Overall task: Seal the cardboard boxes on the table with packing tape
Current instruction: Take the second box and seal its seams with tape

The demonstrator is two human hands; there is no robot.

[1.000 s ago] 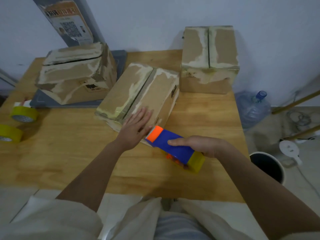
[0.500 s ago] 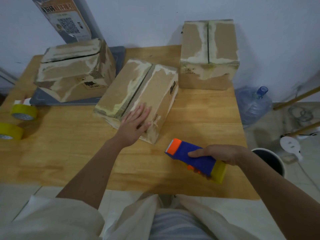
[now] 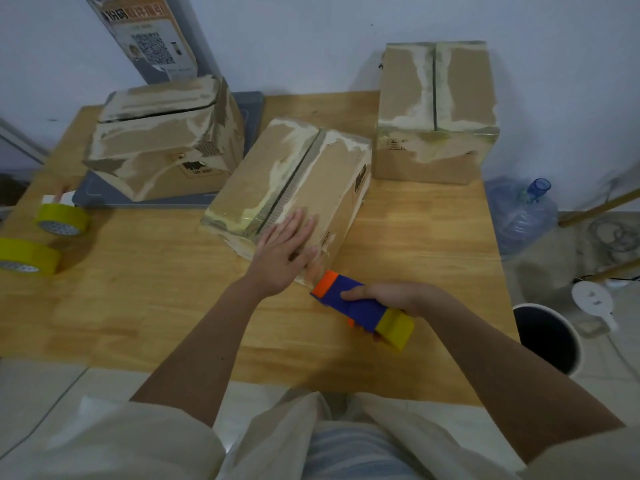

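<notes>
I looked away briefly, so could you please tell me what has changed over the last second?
The right hand drew the tape dispenser back from the middle box, then returned it near the box's corner. The left hand stayed flat on top.

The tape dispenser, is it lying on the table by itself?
No, the right hand grips the tape dispenser just above the table.
</notes>
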